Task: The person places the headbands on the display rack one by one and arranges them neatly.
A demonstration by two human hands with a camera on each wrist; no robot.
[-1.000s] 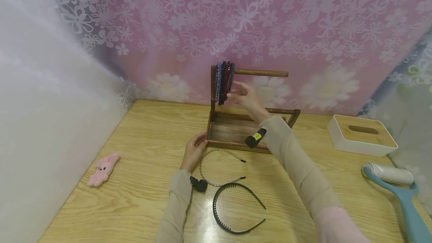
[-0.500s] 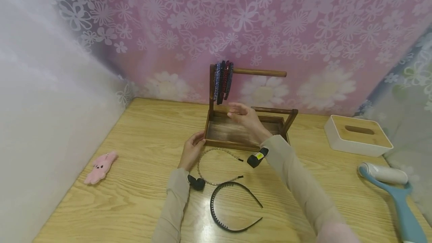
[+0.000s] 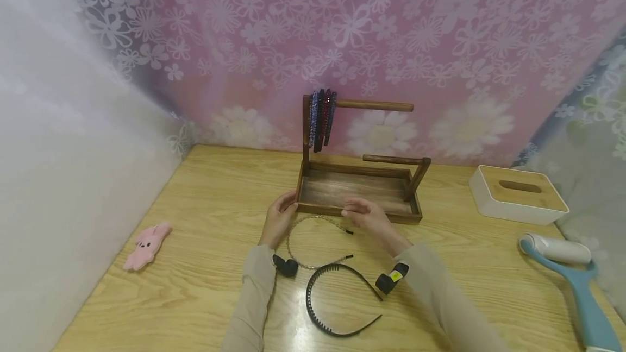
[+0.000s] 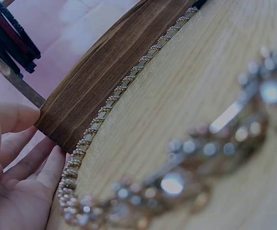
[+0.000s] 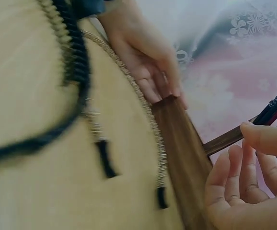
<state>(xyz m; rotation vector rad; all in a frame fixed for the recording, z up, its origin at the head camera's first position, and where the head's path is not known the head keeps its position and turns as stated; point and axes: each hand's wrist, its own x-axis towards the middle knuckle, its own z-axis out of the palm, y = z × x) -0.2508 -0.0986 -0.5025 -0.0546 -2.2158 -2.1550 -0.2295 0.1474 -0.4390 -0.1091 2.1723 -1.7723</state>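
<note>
A dark wooden headband stand [image 3: 359, 213] has a shallow tray base, a long upper bar and a shorter lower one. My left hand [image 3: 279, 220] grips its front left corner, thumb and fingers on either side in the left wrist view. Several glittery headbands [image 3: 321, 121], blue, black and dark red, hang at the left end of the upper bar. My right hand [image 3: 374, 221], fingers loosely curved and holding nothing, is over the tray's front edge. A beaded headband [image 4: 129, 79] with black tips lies just before the stand, and a black toothed headband [image 3: 310, 299] lies nearer me.
On the right stand a white tissue box [image 3: 518, 208] with a wooden lid and a blue-handled lint roller [image 3: 584, 297]. A pink plush toy [image 3: 146, 246] lies at the left. Flowered cloth [image 3: 274, 26] hangs behind the wooden table [image 3: 205, 265].
My right hand has come down from beside the hanging headbands, across the tray, to its front edge. My left hand has stayed on the stand's corner, and the headbands still hang there.
</note>
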